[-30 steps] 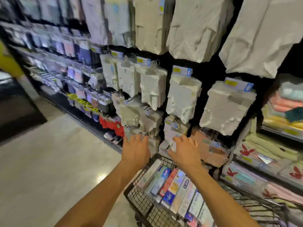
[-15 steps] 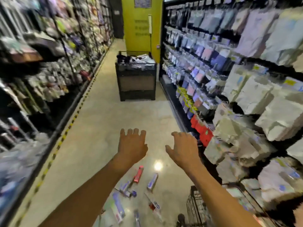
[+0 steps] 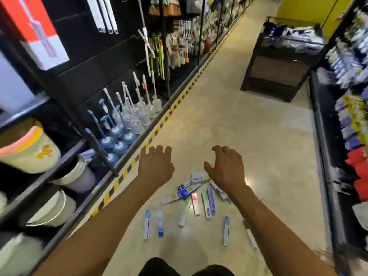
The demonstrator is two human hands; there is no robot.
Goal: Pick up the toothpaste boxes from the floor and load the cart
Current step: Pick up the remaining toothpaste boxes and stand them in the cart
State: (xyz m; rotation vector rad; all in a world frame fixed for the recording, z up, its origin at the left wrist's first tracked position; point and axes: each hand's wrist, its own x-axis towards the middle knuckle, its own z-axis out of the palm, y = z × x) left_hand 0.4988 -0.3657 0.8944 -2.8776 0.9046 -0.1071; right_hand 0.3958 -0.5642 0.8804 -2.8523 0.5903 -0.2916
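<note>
Both hands reach out above the toothpaste boxes point(image 3: 196, 198), which lie scattered on the floor point(image 3: 249, 136). Left hand point(image 3: 155, 167) and right hand point(image 3: 226, 169): fingers loosely spread, holding nothing, near the boxes' far edge.

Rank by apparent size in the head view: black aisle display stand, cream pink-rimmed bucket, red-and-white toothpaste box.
1. black aisle display stand
2. cream pink-rimmed bucket, nearer the camera and cropped
3. red-and-white toothpaste box
</note>
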